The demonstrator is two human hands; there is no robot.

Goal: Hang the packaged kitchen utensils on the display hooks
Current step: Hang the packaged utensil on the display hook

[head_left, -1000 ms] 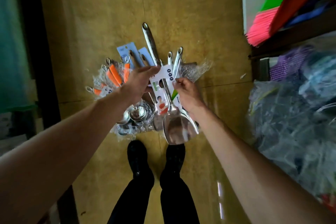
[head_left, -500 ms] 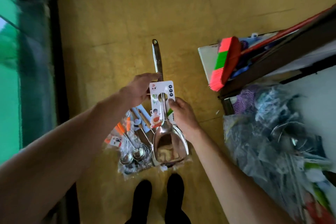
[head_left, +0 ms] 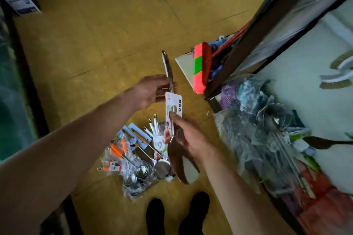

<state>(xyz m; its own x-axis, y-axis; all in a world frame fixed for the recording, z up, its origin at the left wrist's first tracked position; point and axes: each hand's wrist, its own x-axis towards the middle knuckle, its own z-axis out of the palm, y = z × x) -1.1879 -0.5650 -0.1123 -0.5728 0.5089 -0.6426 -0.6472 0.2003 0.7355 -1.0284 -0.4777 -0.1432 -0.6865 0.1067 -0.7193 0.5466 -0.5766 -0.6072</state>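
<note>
A steel scoop with a long handle and a white card label is held up above the floor. My left hand holds its handle just above the card. My right hand pinches the card's lower part with the thumb on its round cutout; the scoop's bowl is blurred below that hand. On the yellow floor beneath lies a pile of packaged utensils: orange-handled spoons, ladles and blue-carded tools in clear plastic. No display hooks are in view.
A pink-and-green broom head leans by a dark shelf frame at right. Plastic-wrapped goods and ladles fill the shelf at right. My two black shoes stand below the pile. A dark frame runs down the left.
I have raised the scoop and turned it edge-on; the view has swung up and right. My left hand has slid up from the card onto the handle.
</note>
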